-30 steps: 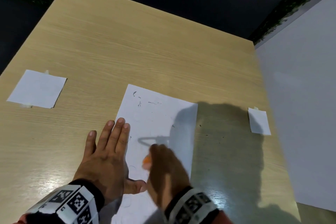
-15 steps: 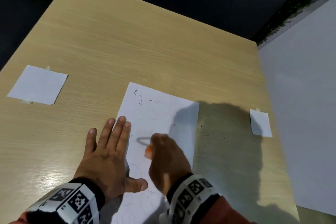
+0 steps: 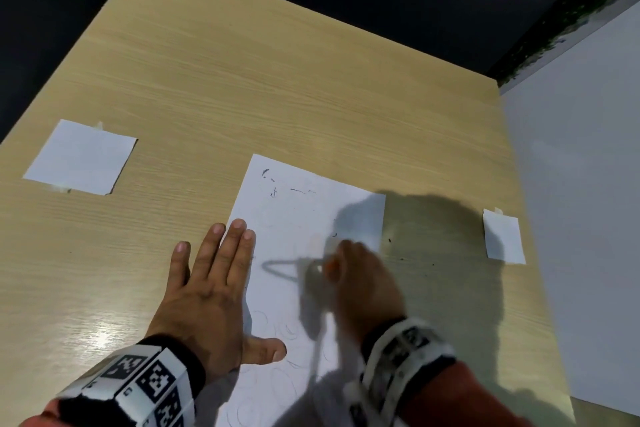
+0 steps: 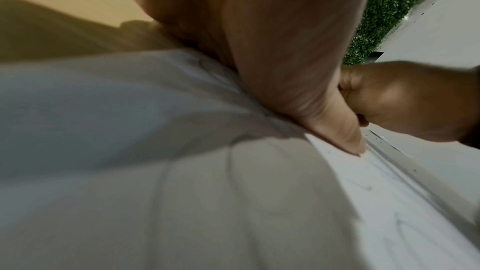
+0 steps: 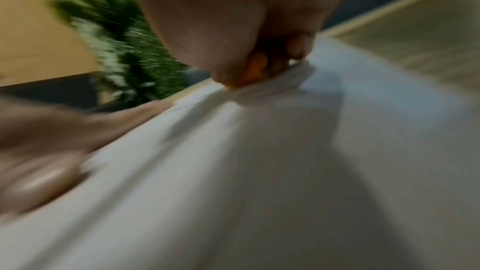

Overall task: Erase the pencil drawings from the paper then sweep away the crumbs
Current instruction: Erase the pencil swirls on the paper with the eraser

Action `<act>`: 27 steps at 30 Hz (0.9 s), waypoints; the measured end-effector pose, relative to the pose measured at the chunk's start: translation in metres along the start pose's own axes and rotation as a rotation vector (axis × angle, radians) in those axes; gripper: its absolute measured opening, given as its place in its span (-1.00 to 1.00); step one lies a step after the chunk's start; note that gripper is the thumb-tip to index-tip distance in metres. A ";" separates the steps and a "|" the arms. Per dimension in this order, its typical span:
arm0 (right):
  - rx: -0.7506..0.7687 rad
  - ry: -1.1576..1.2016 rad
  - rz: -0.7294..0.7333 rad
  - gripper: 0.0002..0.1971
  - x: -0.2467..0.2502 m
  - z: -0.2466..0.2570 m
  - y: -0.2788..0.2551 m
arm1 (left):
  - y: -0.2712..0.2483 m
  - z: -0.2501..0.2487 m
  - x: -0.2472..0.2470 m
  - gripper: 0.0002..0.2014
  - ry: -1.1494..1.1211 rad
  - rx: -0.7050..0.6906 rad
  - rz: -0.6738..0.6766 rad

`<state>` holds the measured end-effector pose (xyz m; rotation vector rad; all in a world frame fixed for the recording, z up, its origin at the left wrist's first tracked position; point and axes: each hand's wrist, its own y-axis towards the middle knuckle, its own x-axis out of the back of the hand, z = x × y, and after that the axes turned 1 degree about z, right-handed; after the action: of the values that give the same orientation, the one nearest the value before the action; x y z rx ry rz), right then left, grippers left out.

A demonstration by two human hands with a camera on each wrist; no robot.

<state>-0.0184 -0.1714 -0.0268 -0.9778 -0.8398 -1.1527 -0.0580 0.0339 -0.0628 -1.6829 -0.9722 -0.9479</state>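
Observation:
A white sheet of paper [image 3: 304, 218] with faint pencil marks lies on the wooden table [image 3: 242, 80]. My left hand [image 3: 211, 284] lies flat, fingers straight, over the sheet's left edge, its thumb [image 4: 340, 128] pressing the paper [image 4: 182, 171]. My right hand [image 3: 360, 281], blurred, grips a small orange eraser [image 3: 331, 265] and rubs it on the sheet's middle. The right wrist view shows the eraser [image 5: 255, 69] pinched between fingertips against the paper [image 5: 285, 151], which wrinkles under it. Dark crumbs [image 3: 390, 240] speckle the table just right of the sheet.
A taped square of white paper [image 3: 81, 158] sits at the table's left, a smaller taped one [image 3: 504, 237] at the right edge. A white board [image 3: 581, 218] stands beside the table on the right. Dark floor and green hedge lie beyond.
My right hand has rubbed the eraser from the sheet's lower middle up and to the right. The left hand has stayed pressed flat in the same place.

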 end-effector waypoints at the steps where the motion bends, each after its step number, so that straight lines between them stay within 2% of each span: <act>1: -0.097 -0.030 -0.017 -0.85 0.011 -0.014 0.010 | 0.000 -0.001 0.000 0.42 0.002 -0.001 0.001; 3: -0.203 -0.059 -0.030 -0.89 0.020 -0.028 0.019 | 0.000 0.000 0.000 0.43 -0.005 0.004 -0.002; 4: -0.182 -0.058 -0.070 -0.90 0.018 -0.021 0.016 | -0.001 0.000 0.001 0.43 -0.010 0.004 -0.002; 6: -0.044 0.009 -0.063 -0.94 -0.002 0.017 -0.008 | -0.001 -0.001 0.001 0.38 -0.012 -0.002 -0.002; 8: 0.096 0.091 0.109 -0.94 -0.018 0.056 -0.042 | -0.001 0.000 0.000 0.27 0.007 -0.015 -0.009; 9: 0.136 0.075 0.178 -0.93 -0.022 0.062 -0.053 | -0.001 0.000 0.001 0.25 0.014 -0.014 0.002; 10: 0.150 0.046 0.166 -0.93 -0.023 0.057 -0.056 | -0.001 -0.001 0.004 0.30 0.011 -0.011 0.018; 12: 0.046 0.053 0.061 -0.96 -0.017 0.023 -0.042 | 0.000 -0.002 0.009 0.46 0.017 0.020 0.079; 13: -0.073 0.006 0.022 -0.97 -0.012 0.000 -0.033 | 0.000 -0.004 0.009 0.48 0.002 0.032 0.096; 14: -0.176 -0.014 0.007 -0.92 -0.001 -0.017 -0.027 | -0.001 -0.006 0.009 0.48 -0.039 0.049 0.088; 16: -0.227 0.016 -0.035 -0.88 0.006 -0.027 -0.025 | 0.000 -0.008 0.012 0.46 -0.077 0.064 0.086; 17: -0.197 0.023 -0.046 -0.88 0.006 -0.012 -0.028 | -0.001 -0.009 0.015 0.44 -0.073 0.071 0.117; 20: 0.033 0.067 0.099 -0.93 -0.016 0.048 -0.062 | -0.001 -0.011 0.023 0.40 -0.052 0.085 0.199; 22: 0.066 0.039 0.029 -0.88 -0.025 0.036 -0.067 | 0.000 -0.011 0.022 0.40 -0.030 0.085 0.218; 23: -0.005 0.028 -0.017 -0.89 -0.020 0.017 -0.060 | 0.000 -0.011 0.023 0.41 -0.016 0.092 0.229; 25: -0.242 0.017 -0.003 -0.91 -0.002 -0.022 -0.050 | -0.002 -0.012 0.022 0.42 -0.027 0.093 0.246; 27: -0.313 0.032 -0.032 -0.89 0.004 -0.041 -0.048 | -0.001 -0.011 0.023 0.42 -0.059 0.081 0.209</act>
<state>-0.0630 -0.2166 -0.0284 -1.2016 -0.6625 -1.3505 -0.0521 0.0278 -0.0389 -1.7142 -0.8425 -0.7162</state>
